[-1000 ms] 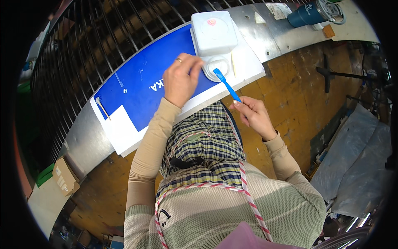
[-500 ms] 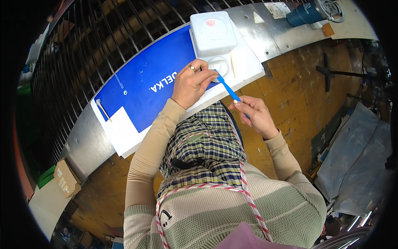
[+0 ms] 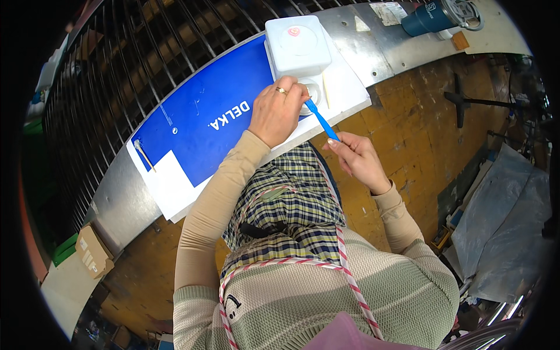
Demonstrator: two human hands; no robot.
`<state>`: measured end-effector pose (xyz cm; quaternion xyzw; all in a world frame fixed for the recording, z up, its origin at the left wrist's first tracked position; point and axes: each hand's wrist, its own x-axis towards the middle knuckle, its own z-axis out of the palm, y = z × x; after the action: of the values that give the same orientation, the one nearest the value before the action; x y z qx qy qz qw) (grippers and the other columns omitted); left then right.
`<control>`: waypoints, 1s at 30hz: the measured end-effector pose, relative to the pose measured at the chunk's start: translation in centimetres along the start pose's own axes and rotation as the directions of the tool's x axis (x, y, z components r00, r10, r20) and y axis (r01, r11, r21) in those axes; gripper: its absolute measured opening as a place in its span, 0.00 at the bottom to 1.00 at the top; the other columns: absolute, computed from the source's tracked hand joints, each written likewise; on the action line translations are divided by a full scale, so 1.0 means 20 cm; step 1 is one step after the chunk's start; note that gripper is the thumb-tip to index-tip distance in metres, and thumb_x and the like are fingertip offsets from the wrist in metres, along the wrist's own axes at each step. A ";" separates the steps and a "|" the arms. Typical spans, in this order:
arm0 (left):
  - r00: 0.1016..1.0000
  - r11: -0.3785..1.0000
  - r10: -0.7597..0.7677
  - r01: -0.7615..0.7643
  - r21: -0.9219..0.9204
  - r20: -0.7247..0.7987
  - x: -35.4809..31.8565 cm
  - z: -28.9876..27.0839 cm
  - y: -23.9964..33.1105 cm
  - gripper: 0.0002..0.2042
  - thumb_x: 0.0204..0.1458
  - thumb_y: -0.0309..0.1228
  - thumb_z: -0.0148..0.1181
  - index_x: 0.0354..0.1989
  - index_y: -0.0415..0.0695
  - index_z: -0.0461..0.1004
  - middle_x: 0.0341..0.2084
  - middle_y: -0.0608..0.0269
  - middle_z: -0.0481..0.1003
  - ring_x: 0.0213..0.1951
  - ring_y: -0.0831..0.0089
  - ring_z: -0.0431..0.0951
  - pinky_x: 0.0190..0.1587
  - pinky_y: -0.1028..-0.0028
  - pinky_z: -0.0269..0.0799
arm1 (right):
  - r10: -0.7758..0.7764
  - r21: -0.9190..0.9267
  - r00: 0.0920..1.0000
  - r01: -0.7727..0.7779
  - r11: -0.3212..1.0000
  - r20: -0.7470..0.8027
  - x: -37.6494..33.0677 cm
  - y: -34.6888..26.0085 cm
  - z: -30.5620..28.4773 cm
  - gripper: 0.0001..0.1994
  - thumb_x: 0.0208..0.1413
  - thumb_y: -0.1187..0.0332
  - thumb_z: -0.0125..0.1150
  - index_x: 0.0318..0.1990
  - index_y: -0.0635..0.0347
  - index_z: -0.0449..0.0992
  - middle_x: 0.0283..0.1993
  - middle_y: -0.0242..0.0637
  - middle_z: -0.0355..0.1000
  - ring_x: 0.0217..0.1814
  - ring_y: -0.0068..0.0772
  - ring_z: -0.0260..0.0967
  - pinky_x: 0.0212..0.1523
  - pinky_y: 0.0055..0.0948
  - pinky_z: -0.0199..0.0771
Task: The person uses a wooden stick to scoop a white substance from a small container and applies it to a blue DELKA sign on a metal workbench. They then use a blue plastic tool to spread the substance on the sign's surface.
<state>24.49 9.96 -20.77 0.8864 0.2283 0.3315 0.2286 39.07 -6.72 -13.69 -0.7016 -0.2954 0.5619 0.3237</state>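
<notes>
My right hand pinches the near end of the blue tool, while my left hand, fingers bunched, is at its far tip, whether gripping I can't tell.

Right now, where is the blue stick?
In the head view, the blue stick is up and right of the middle, its near end in the right hand, its far tip close to the left hand and the small dish.

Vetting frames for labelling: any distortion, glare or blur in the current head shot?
Head view: fisheye bow along the metal table, black corners; head view: pale sheen on that metal, deep shadow at left; head view: left hand, right hand and blue tool look reasonably sharp.
</notes>
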 end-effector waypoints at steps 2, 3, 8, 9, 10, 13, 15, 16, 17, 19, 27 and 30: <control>0.997 0.998 -0.070 0.070 0.003 -0.009 0.00 0.00 0.01 0.06 0.53 0.27 0.64 0.34 0.43 0.72 0.34 0.60 0.71 0.35 0.60 0.77 0.35 0.63 0.73 | -0.029 -0.055 0.999 0.028 0.998 -0.019 0.00 -0.01 0.00 0.14 0.66 0.62 0.56 0.40 0.66 0.80 0.19 0.21 0.62 0.22 0.14 0.53 0.22 0.22 0.55; 0.995 0.995 -0.100 0.100 -0.007 -0.007 -0.01 0.00 0.02 0.06 0.53 0.27 0.65 0.34 0.43 0.72 0.34 0.61 0.72 0.35 0.60 0.77 0.35 0.63 0.73 | -0.035 -0.084 0.999 0.032 0.996 -0.024 0.00 -0.01 0.00 0.14 0.66 0.62 0.56 0.40 0.67 0.79 0.19 0.22 0.62 0.22 0.14 0.53 0.23 0.23 0.56; 0.988 0.982 -0.151 0.148 -0.114 -0.015 -0.04 -0.01 0.03 0.05 0.55 0.28 0.65 0.34 0.43 0.75 0.35 0.59 0.72 0.32 0.57 0.77 0.32 0.63 0.72 | -0.040 -0.272 0.999 0.035 0.962 -0.014 0.04 0.00 -0.03 0.14 0.66 0.63 0.56 0.39 0.69 0.78 0.18 0.33 0.65 0.21 0.23 0.59 0.25 0.29 0.61; 0.988 0.981 -0.157 0.155 -0.120 -0.005 -0.05 -0.01 0.03 0.05 0.54 0.28 0.65 0.34 0.42 0.75 0.35 0.60 0.72 0.32 0.59 0.77 0.32 0.64 0.73 | -0.105 -0.303 0.994 0.088 0.949 -0.038 0.06 0.00 -0.03 0.14 0.65 0.64 0.56 0.38 0.69 0.77 0.19 0.36 0.66 0.21 0.28 0.62 0.25 0.31 0.62; 0.986 0.978 -0.165 0.164 -0.129 0.004 -0.06 -0.02 0.03 0.05 0.54 0.28 0.65 0.34 0.42 0.75 0.34 0.61 0.72 0.32 0.60 0.77 0.33 0.64 0.73 | -0.170 -0.335 0.984 0.140 0.932 -0.060 0.07 0.01 -0.02 0.13 0.65 0.65 0.56 0.38 0.69 0.77 0.20 0.40 0.67 0.21 0.32 0.64 0.25 0.33 0.63; 0.969 0.937 -0.247 0.235 -0.261 -0.015 -0.07 -0.02 0.04 0.05 0.53 0.28 0.67 0.35 0.42 0.79 0.32 0.62 0.72 0.31 0.63 0.76 0.33 0.67 0.73 | -0.288 -0.375 0.946 0.217 0.901 -0.145 0.12 0.02 0.00 0.11 0.64 0.68 0.56 0.39 0.70 0.77 0.22 0.48 0.71 0.22 0.44 0.69 0.27 0.37 0.66; 0.951 0.893 -0.308 0.275 -0.357 -0.038 -0.06 -0.03 0.04 0.05 0.53 0.29 0.68 0.36 0.43 0.81 0.31 0.62 0.72 0.30 0.65 0.75 0.32 0.69 0.72 | -0.309 -0.403 0.932 0.212 0.890 -0.192 0.13 0.02 0.00 0.10 0.63 0.70 0.57 0.40 0.71 0.78 0.24 0.51 0.71 0.23 0.47 0.70 0.27 0.38 0.67; 0.942 0.875 -0.331 0.286 -0.391 -0.052 -0.06 -0.04 0.03 0.06 0.53 0.29 0.68 0.37 0.44 0.82 0.31 0.62 0.72 0.29 0.66 0.75 0.32 0.70 0.72 | -0.305 -0.426 0.929 0.194 0.883 -0.208 0.12 0.02 0.00 0.10 0.63 0.70 0.57 0.41 0.71 0.78 0.23 0.51 0.71 0.23 0.46 0.71 0.27 0.38 0.67; 0.933 0.855 -0.354 0.295 -0.426 -0.064 -0.05 -0.06 0.02 0.06 0.53 0.29 0.69 0.38 0.44 0.83 0.30 0.63 0.72 0.29 0.67 0.74 0.32 0.71 0.72 | -0.301 -0.449 0.927 0.176 0.876 -0.224 0.12 0.02 -0.01 0.10 0.63 0.71 0.57 0.42 0.71 0.79 0.23 0.51 0.71 0.23 0.46 0.71 0.28 0.37 0.68; 0.954 0.899 -0.300 0.279 -0.338 -0.012 -0.05 -0.10 0.03 0.09 0.49 0.27 0.71 0.39 0.45 0.85 0.31 0.62 0.71 0.32 0.68 0.72 0.35 0.71 0.71 | -0.293 -0.449 0.928 0.166 0.878 -0.229 0.12 0.01 -0.01 0.10 0.63 0.70 0.57 0.43 0.70 0.80 0.24 0.52 0.72 0.23 0.46 0.71 0.27 0.37 0.68; 0.993 0.985 -0.014 0.034 -0.168 0.120 0.01 -0.13 0.01 0.10 0.44 0.31 0.73 0.37 0.49 0.85 0.32 0.66 0.70 0.36 0.68 0.70 0.35 0.70 0.70 | -0.320 -0.496 0.927 0.188 0.848 -0.196 0.10 -0.03 -0.02 0.10 0.62 0.70 0.59 0.41 0.70 0.81 0.24 0.54 0.72 0.23 0.50 0.71 0.27 0.38 0.68; 0.981 0.987 0.074 -0.047 -0.155 0.179 0.03 -0.12 -0.01 0.07 0.45 0.31 0.72 0.32 0.46 0.82 0.33 0.65 0.71 0.36 0.65 0.71 0.37 0.69 0.71 | -0.344 -0.526 0.923 0.209 0.824 -0.173 0.10 -0.04 -0.03 0.10 0.62 0.70 0.59 0.40 0.69 0.81 0.24 0.54 0.72 0.24 0.52 0.71 0.27 0.39 0.68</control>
<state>23.13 11.13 -18.95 0.9001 0.1534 0.2712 0.3046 39.94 -4.81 -14.12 -0.7778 -0.4842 0.3160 0.2462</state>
